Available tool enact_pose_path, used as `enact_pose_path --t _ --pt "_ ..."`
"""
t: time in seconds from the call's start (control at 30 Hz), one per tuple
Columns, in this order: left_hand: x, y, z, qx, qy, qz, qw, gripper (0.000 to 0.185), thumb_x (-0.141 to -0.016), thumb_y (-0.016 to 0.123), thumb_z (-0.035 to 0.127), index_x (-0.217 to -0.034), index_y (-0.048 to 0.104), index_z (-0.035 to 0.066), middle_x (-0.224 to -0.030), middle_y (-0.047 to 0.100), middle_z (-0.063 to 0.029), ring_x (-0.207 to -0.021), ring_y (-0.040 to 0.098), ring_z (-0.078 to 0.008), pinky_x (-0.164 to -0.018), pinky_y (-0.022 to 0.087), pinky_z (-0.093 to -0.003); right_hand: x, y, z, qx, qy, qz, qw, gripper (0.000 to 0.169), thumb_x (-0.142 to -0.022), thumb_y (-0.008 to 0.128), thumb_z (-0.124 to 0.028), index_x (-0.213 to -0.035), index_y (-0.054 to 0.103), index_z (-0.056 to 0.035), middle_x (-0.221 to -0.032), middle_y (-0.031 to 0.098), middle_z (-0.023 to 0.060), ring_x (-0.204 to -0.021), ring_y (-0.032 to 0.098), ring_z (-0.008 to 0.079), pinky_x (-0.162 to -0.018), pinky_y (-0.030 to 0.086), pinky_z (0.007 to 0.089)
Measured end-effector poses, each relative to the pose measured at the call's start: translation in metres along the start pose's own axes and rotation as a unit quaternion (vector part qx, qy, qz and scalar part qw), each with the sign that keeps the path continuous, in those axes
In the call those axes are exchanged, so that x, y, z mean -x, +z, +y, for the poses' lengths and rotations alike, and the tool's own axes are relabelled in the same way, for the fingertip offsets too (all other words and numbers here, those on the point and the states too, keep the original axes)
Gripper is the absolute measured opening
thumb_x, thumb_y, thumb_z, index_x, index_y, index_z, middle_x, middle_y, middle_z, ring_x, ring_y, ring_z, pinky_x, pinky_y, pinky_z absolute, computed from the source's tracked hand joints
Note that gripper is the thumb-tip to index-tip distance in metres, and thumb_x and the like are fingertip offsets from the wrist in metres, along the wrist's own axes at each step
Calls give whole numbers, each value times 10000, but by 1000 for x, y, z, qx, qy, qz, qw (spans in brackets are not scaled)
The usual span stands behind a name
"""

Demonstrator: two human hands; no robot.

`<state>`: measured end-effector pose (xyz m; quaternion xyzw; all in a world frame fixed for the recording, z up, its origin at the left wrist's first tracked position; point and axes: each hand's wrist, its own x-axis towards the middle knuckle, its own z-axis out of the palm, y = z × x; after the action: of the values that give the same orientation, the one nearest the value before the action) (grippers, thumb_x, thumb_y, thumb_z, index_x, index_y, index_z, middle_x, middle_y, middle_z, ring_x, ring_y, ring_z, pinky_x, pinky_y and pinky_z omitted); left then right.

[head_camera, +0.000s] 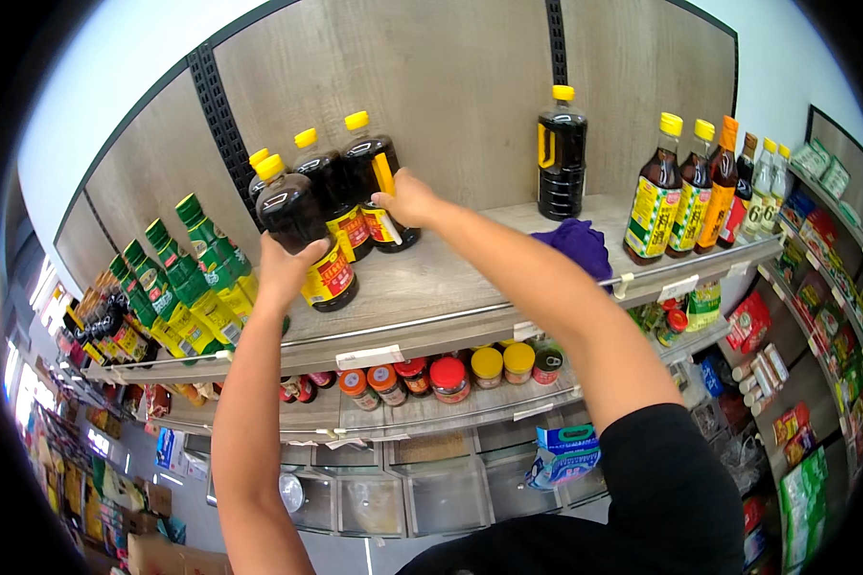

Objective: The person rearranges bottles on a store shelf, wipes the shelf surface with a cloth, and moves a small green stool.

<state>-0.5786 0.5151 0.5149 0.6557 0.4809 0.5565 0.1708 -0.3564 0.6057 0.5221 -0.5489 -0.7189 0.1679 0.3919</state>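
Note:
My left hand (286, 267) is wrapped around the front dark-sauce bottle (330, 277), a large yellow-capped plastic bottle with a yellow and red label. At the rear bottle (365, 149), my right hand (408, 201) has hold of the side with the yellow handle. Between these two stands another dark bottle (320, 165), and one more, mostly hidden, shows its yellow cap (258, 156) at the left. All are grouped on the upper wooden shelf (395, 287). Farther right, a similar bottle (562, 162) stands alone against the back panel. A crumpled purple cloth (578, 244) lies near it, partly behind my right forearm.
Green bottles (205, 244) line the shelf at left. Glass sauce bottles (654, 194) stand at right. A clear rail (417, 316) edges the shelf. Below are lidded jars (449, 377) and clear bins (445, 496). Packaged goods (805, 496) fill the racks at far right.

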Motion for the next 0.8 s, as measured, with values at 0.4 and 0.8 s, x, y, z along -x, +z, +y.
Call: enact_pose_path --t 0.4,0.8 --pt "5 4 6 -56 -23 3 998 754 -707 792 207 -1217 322 -89 -1148 548 -211 -1047 568 -257 -907 453 -333 26 -202 150 110 154 322 927 1025 -662 768 -485 -1272 244 151 -1283 432 302 -1213 435 416 -1002 376 431" --pt "14 3 10 -22 9 23 999 501 -702 769 118 -1104 499 -12 -1016 621 -113 -943 600 -200 -854 465 -321 22 -123 74 45 98 126 986 662 -663 763 -342 -1125 514 61 -1081 612 223 -1016 613 323 -868 496 379"
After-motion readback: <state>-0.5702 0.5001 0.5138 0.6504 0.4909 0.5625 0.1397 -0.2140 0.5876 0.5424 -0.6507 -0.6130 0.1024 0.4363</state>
